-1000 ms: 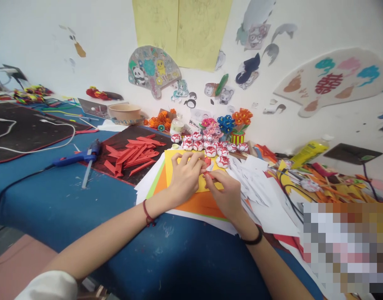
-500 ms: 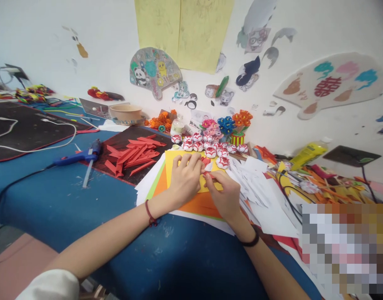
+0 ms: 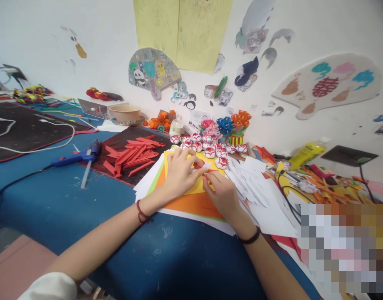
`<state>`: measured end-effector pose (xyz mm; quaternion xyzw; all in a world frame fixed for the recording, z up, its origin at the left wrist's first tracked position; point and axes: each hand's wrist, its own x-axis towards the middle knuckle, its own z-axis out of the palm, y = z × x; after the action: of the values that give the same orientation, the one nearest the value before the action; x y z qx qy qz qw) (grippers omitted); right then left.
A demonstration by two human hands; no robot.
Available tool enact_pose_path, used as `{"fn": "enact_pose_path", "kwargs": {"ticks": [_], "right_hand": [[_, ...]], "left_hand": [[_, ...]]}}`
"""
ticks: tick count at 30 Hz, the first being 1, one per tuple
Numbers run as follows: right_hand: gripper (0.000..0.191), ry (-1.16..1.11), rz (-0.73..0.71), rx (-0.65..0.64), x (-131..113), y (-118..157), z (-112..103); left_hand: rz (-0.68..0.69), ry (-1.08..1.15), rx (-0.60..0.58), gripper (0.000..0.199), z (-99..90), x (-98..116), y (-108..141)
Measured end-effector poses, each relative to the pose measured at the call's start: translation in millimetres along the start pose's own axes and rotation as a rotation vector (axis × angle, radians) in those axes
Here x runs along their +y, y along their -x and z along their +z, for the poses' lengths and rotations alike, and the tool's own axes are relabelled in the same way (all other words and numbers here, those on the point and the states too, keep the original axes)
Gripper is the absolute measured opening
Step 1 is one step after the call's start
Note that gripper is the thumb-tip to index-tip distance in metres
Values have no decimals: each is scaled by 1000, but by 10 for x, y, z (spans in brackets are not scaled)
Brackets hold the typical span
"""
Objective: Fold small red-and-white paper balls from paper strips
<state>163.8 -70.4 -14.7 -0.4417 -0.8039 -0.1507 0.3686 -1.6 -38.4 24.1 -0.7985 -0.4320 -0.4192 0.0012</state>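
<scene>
Left grip and right grip pinch one paper piece.

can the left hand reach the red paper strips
Probably yes: the red paper strips lie left of the left hand, only flat paper sheets between, though it is busy with a small paper piece.

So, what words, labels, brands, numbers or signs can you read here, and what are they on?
"囍", as far as I can tell: in red on the white fan-shaped board.
Black lettering on the small white card: too small to read.
Green marking on the whitish translucent bottle: too small.
Green mark on the flat black panel: too blurred.
I can read no brands or numbers.
</scene>
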Motion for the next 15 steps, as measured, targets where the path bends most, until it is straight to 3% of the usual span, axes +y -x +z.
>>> {"fn": "enact_pose_path", "kwargs": {"ticks": [6,15], "right_hand": [[23,115,-42,43,-8,20,14],[18,-52,83,43,-35,7,8]], "left_hand": [[-4,22,-33,17,14,-33,-6],[-86,66,-16,11,70,-121,-26]]}}
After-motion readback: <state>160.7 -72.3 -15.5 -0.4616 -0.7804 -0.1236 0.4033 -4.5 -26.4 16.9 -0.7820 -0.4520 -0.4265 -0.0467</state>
